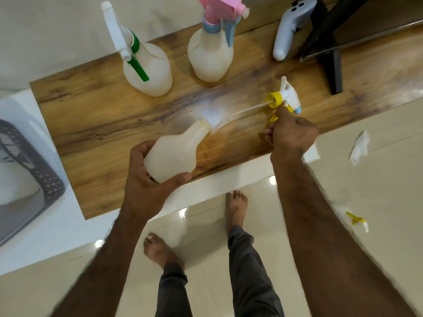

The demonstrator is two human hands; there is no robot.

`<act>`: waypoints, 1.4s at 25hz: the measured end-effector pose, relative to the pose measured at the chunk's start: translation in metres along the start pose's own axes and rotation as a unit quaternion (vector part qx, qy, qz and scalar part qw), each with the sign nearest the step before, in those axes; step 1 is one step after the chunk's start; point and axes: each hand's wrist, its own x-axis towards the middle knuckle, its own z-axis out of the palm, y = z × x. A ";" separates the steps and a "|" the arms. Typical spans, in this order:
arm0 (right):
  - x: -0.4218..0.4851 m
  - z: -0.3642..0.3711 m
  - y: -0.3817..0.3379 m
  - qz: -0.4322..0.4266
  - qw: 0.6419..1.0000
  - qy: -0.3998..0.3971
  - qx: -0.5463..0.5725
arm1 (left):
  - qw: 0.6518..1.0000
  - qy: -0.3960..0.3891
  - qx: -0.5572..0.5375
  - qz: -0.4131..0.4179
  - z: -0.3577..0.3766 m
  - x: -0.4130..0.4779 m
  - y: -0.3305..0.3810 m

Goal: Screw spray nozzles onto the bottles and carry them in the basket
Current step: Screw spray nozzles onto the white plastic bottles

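Note:
My left hand (pixel 146 179) grips an open, capless translucent bottle (pixel 176 154), tilted with its neck pointing up and to the right over the wooden table (pixel 91 124). My right hand (pixel 290 133) closes on the yellow trigger of a white-and-yellow spray nozzle (pixel 283 97). The nozzle lies on the table and its dip tube (pixel 240 113) curves back toward the bottle's mouth. Two bottles stand at the far side with nozzles on: one white and green (pixel 146 67), one pink and blue (pixel 212 49). A dark perforated basket (pixel 39 170) sits at the left edge.
A grey hand controller (pixel 288 30) leans at the back right beside a black stand (pixel 332 42). On the tiled floor lie a crumpled tissue (pixel 360 147) and another yellow nozzle (pixel 357 220). My bare feet stand below the table's near edge.

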 end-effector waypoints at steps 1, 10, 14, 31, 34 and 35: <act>-0.001 0.001 -0.001 -0.002 1.000 -0.006 0.003 | 1.000 0.002 0.004 0.000 0.000 -0.002 -0.001; -0.001 0.005 -0.007 -0.009 1.000 0.004 0.005 | 1.000 -0.002 0.023 0.011 -0.001 -0.007 -0.009; -0.015 0.007 -0.008 -0.032 0.999 -0.001 -0.026 | 1.000 0.006 0.017 0.013 0.000 -0.006 -0.005; -0.107 0.012 0.015 -0.260 0.947 -0.045 -0.185 | 0.998 0.013 -0.058 0.006 0.007 -0.015 0.011; -0.109 0.011 0.013 -0.301 0.928 -0.053 -0.211 | 0.996 0.022 -0.084 0.000 0.006 -0.018 0.012; -0.110 0.010 0.013 -0.316 0.922 -0.055 -0.218 | 0.995 0.022 -0.098 -0.002 0.006 -0.017 0.012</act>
